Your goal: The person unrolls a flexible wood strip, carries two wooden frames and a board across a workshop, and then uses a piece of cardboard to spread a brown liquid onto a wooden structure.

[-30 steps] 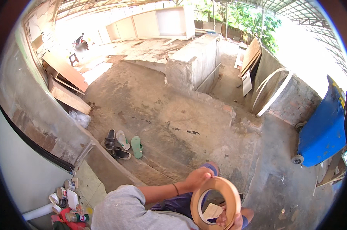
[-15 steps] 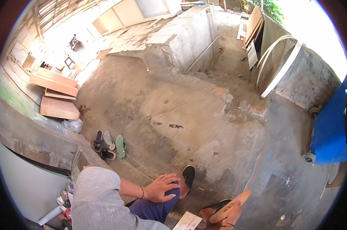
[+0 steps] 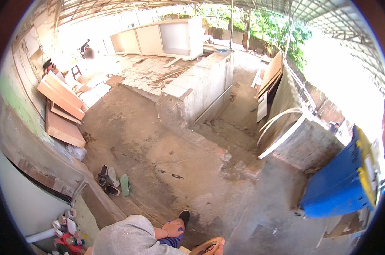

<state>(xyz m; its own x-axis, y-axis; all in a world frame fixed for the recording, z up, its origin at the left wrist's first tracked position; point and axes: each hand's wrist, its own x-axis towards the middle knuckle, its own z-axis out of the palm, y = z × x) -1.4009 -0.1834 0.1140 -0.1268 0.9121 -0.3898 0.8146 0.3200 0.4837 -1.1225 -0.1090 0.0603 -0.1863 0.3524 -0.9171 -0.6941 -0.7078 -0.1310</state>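
At the lower edge, the left hand (image 3: pixel 174 228) rests on the person's knee, with the round wooden ring (image 3: pixel 207 246) just to its right, cut off by the frame. Ahead and left of the hand, a cluster of sandals (image 3: pixel 113 180) lies on the bare concrete floor (image 3: pixel 167 148). Further left, flat wooden boards (image 3: pixel 62 114) lean along the wall. A low concrete block wall (image 3: pixel 196 91) stands ahead at centre, with large white panels (image 3: pixel 158 39) behind it. To the right lies a blue plastic crate (image 3: pixel 339 182), with curved white strips (image 3: pixel 281 131) propped against masonry to its left.
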